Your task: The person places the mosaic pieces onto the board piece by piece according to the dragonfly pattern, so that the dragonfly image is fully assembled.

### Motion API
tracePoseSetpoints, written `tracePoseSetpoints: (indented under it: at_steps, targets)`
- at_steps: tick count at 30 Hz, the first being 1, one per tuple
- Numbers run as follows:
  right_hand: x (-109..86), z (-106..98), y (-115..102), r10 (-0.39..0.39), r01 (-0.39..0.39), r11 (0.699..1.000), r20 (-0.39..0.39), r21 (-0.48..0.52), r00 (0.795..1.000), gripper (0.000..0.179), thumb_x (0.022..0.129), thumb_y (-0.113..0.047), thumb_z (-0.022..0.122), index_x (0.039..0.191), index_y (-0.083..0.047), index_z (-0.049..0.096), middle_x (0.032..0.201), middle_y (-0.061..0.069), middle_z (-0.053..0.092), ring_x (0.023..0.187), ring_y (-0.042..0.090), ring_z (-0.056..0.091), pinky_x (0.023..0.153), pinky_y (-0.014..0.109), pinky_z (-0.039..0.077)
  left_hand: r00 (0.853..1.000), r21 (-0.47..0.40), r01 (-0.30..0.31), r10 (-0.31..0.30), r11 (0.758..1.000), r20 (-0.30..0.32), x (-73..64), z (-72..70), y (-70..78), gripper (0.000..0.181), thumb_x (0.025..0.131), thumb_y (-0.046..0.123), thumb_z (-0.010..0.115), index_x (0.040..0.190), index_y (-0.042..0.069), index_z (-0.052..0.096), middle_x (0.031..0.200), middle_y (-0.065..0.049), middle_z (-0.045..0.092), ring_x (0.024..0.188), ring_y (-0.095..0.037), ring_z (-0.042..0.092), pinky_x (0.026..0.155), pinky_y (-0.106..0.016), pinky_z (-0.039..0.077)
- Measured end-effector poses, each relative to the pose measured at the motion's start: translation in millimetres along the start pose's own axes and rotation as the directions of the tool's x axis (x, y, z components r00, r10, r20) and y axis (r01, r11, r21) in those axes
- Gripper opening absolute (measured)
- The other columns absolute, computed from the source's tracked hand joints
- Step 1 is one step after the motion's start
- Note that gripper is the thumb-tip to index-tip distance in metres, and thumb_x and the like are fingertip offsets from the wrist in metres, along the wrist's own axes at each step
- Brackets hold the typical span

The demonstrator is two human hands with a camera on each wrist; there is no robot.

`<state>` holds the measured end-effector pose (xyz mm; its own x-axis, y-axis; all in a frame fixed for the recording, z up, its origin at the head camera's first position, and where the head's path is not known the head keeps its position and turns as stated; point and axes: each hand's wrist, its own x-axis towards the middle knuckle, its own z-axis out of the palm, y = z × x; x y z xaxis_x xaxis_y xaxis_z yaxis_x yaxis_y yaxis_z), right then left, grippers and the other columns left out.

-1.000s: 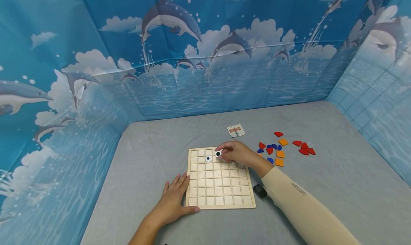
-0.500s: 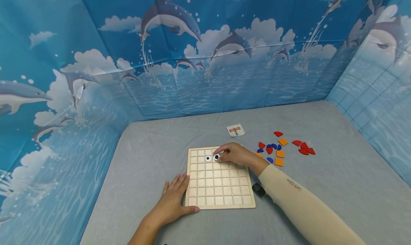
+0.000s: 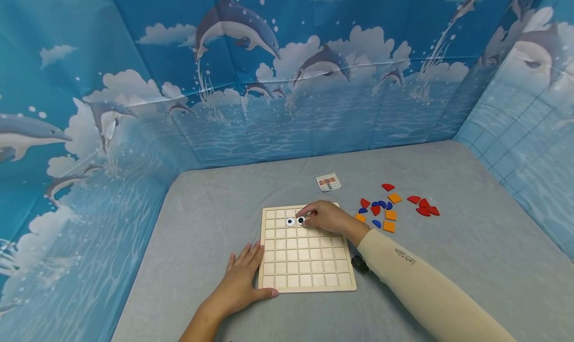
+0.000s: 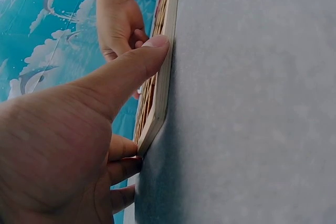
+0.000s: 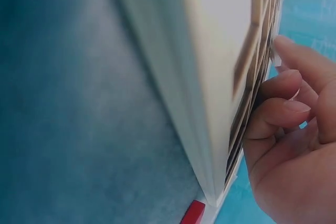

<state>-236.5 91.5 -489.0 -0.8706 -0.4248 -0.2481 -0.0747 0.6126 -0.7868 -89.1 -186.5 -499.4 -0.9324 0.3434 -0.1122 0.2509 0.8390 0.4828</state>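
A square wooden grid board [image 3: 305,255] lies on the grey cloth. My left hand [image 3: 241,282] rests at its near left corner, fingers spread along the left side and thumb on the front edge; the left wrist view shows the thumb [image 4: 139,59] against the wooden rim. Over the upper rows, my right hand [image 3: 326,216] pinches a white disc with a black centre, an eye piece [image 3: 301,221], between thumb and index finger. A matching eye piece [image 3: 290,222] sits in a cell just left of it. In the right wrist view, the right hand [image 5: 299,114] hangs close over the grid.
A small pattern card [image 3: 329,182] lies beyond the board. To the right are scattered red quarter-circle pieces [image 3: 423,211], orange squares [image 3: 389,227] and blue half-circles [image 3: 382,204]. A printed dolphin curtain [image 3: 287,127] stands behind and beside the table.
My right hand has moved slightly left and nearer, bringing its eye piece down beside the other one, into the same row. The left hand has stayed at the board's corner.
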Motion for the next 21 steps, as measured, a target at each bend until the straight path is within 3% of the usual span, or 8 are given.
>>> tracePoseSetpoints:
  at_steps: [11,21]
  targets:
    - [-0.7,1.4,0.8,-0.003,0.002,1.000,-0.010,-0.018,1.000,0.028,0.090,-0.021,0.076,0.116,-0.030,0.077,0.065,0.002,0.053,0.060,0.015,0.039,0.055,0.026,0.031,1.000,-0.002,0.000,0.000,1.000,0.005,-0.6,-0.3,0.3,0.113,0.075,0.064,0.079,0.157,0.002,0.032,0.167,-0.015,0.027,0.156,-0.039,0.019,0.118,-0.074,0.010]
    - [-1.4,-0.5,3.1,-0.043,0.043,0.999,-0.005,-0.011,0.999,0.031,0.090,-0.021,0.077,0.121,-0.025,0.075,0.063,0.000,0.052,0.057,0.013,0.040,0.055,0.026,0.033,1.000,0.005,0.007,-0.007,1.000,0.006,0.2,1.8,-1.0,0.112,0.075,0.063,0.079,0.158,0.004,0.031,0.167,-0.014,0.027,0.157,-0.037,0.019,0.120,-0.071,0.008]
